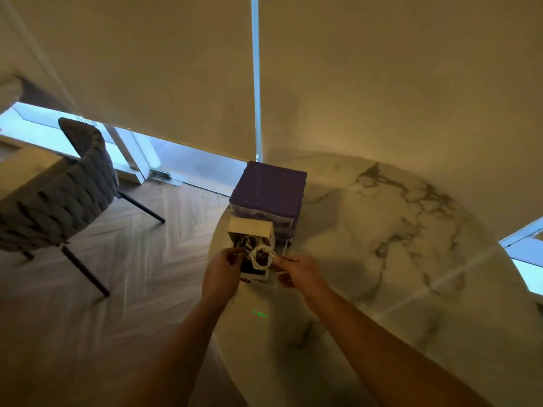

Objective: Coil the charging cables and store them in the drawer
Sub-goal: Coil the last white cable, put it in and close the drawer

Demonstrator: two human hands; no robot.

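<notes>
both hands, left hand (221, 270) and right hand (296, 271), pinch a white coiled cable (262, 257) over the open drawer (253, 273); another coil (246, 241) lies inside; lowering remains.

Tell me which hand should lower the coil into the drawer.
Probably the right hand: it pinches the white coiled cable directly over the open drawer. The left hand grips the coil's far side and the drawer's edge.

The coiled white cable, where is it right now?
Head view, centre: the coiled white cable is pinched between both hands over the open drawer of the purple organizer.
</notes>
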